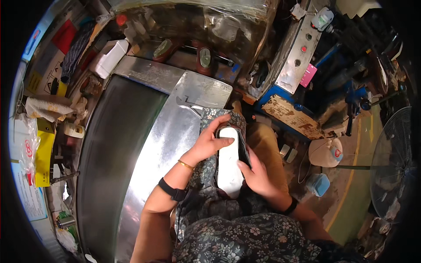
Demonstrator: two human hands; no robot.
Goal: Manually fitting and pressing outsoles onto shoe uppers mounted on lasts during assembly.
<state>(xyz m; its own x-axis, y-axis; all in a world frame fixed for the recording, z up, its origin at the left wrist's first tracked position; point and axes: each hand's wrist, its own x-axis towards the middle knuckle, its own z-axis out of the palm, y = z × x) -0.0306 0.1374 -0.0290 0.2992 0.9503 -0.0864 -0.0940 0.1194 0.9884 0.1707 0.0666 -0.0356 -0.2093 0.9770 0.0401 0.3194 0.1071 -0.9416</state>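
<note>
A dark shoe (pixel 229 162) lies bottom up over my lap, its long white underside facing me and its dark edge standing up around it. My left hand (pixel 208 142) is closed on its far end, thumb pressed on the white underside and fingers around the far edge. Along the right side, my right hand (pixel 258 175) grips the shoe, thumb against the white surface; its other fingers are mostly hidden beneath. Under the shoe is the floral apron (pixel 245 236) on my lap. A metal wrench-like tool (pixel 188 105) lies just beyond, on the steel plate.
To my left runs a dark conveyor belt (pixel 118 131) beside a shiny steel surface (pixel 151 144). Two reddish-brown shoes (pixel 204 59) stand beyond it. A control box (pixel 298 57) with buttons is at far right; a large fan (pixel 394 162), a whitish jug (pixel 325 152) and a blue container (pixel 318 184) are at right.
</note>
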